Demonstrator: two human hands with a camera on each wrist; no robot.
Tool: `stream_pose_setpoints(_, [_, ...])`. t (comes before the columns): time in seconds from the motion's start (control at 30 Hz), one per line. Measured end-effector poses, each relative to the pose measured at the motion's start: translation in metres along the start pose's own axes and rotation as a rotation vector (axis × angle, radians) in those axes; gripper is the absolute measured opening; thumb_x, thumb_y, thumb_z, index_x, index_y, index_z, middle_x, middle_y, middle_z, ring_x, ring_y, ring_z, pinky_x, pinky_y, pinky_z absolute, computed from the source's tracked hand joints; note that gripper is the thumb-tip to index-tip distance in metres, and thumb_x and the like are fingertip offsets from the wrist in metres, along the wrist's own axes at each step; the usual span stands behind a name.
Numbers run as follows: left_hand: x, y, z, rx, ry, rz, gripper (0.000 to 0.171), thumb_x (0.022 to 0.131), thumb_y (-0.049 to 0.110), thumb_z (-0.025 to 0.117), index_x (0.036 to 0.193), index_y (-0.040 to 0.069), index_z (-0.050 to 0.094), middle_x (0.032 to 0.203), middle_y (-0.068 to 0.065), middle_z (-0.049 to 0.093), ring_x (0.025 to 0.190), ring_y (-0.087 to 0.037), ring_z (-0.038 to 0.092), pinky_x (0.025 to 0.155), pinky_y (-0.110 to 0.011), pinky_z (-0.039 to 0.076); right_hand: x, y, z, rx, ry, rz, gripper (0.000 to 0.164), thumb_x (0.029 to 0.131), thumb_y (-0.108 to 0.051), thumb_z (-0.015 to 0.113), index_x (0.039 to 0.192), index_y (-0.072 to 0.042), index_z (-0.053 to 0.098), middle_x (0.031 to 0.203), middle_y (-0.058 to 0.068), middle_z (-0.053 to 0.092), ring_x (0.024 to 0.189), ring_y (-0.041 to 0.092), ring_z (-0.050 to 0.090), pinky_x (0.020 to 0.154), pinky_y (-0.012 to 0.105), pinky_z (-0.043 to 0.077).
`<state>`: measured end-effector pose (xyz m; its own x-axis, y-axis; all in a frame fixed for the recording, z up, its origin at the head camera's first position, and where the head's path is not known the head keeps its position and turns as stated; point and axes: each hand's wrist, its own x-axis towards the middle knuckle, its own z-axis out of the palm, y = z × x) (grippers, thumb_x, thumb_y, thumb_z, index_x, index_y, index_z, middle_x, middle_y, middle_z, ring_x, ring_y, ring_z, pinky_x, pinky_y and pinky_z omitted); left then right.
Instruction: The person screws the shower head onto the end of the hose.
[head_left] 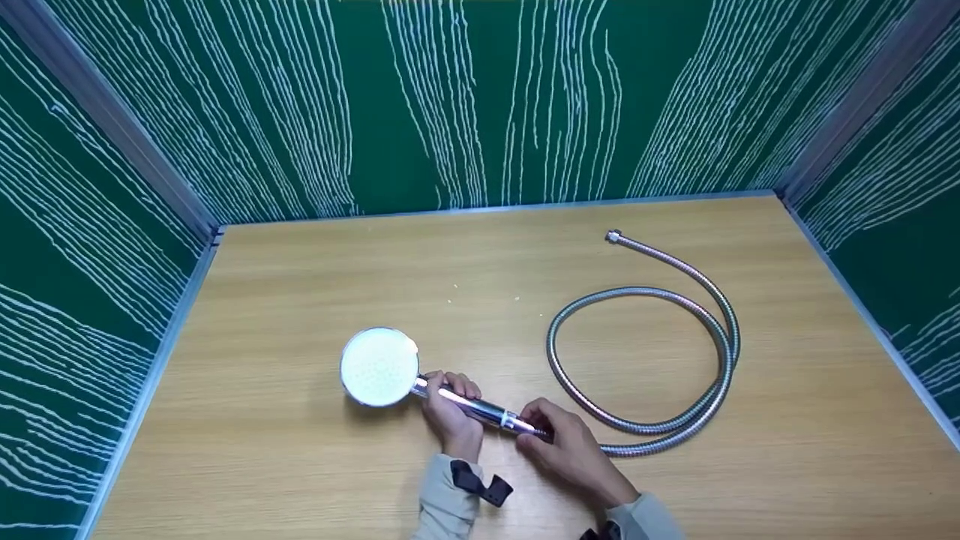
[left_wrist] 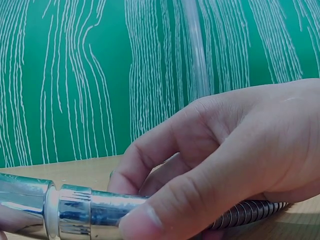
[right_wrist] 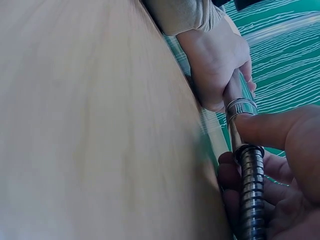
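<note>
A chrome hand shower [head_left: 380,367] with a round white face is tilted up at the left, its handle [head_left: 480,409] running down to the right. My left hand [head_left: 454,416] grips that handle just below the head. At the handle's lower end my right hand [head_left: 566,450] pinches the metal connector [left_wrist: 107,212] between thumb and fingers. A ribbed metal shower hose [right_wrist: 252,195] leads out of this connector and passes by the right palm. In the right wrist view the connector meets the handle, with a pale ring at the joint in the left wrist view.
The hose [head_left: 641,289] lies in a loop on the wooden table [head_left: 300,277] at the right, its free end nut [head_left: 613,236] toward the back. Green panels [head_left: 495,105] with white lines stand around the table on the back and both sides. Several tiny white bits lie mid-table.
</note>
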<state>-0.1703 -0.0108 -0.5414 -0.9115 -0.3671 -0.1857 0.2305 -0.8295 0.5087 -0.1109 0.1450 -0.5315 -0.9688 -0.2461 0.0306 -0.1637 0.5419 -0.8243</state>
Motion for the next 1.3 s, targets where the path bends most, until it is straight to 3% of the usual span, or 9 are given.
stream_pose_setpoints(0.6, [0.0004, -0.0005, -0.0015, 0.004, 0.006, -0.006, 0.022, 0.094, 0.007, 0.031, 0.073, 0.012, 0.037, 0.048, 0.004, 0.04, 0.039, -0.011, 0.037, 0.04, -0.024, 0.031, -0.0003, 0.0002, 0.0002, 0.017, -0.008, 0.008, 0.013, 0.086, -0.019, 0.068, 0.097, -0.016, 0.062, 0.089, -0.006, 0.062, 0.08, 0.006, 0.053, 0.073, 0.021, 0.043])
stream_pose_setpoints(0.87, [0.0008, 0.0, -0.0008, 0.004, 0.008, -0.041, 0.024, 0.094, 0.01, 0.03, 0.071, 0.014, 0.036, 0.047, 0.004, 0.038, 0.038, -0.011, 0.037, 0.041, -0.024, 0.03, -0.001, -0.0005, -0.0017, 0.012, -0.004, -0.025, 0.012, 0.087, -0.021, 0.067, 0.097, -0.014, 0.064, 0.087, -0.005, 0.063, 0.077, 0.004, 0.052, 0.069, 0.02, 0.043])
stream_pose_setpoints(1.13, [0.0003, 0.0002, -0.0006, 0.003, 0.012, -0.04, 0.024, 0.094, 0.01, 0.03, 0.072, 0.014, 0.036, 0.047, 0.004, 0.038, 0.038, -0.011, 0.037, 0.041, -0.024, 0.03, -0.0011, -0.0007, -0.0016, 0.088, 0.041, -0.034, 0.034, 0.081, -0.014, 0.073, 0.111, -0.008, 0.058, 0.096, 0.0, 0.065, 0.085, 0.012, 0.059, 0.076, 0.024, 0.046])
stream_pose_setpoints(1.3, [0.0004, -0.0006, 0.0001, 0.006, 0.016, -0.035, 0.024, 0.093, 0.01, 0.031, 0.07, 0.013, 0.037, 0.046, 0.004, 0.038, 0.038, -0.011, 0.037, 0.04, -0.023, 0.031, -0.0016, 0.0009, 0.0004, 0.15, 0.101, -0.074, 0.036, 0.074, -0.003, 0.076, 0.105, -0.009, 0.06, 0.095, 0.002, 0.064, 0.081, 0.013, 0.059, 0.072, 0.023, 0.048])
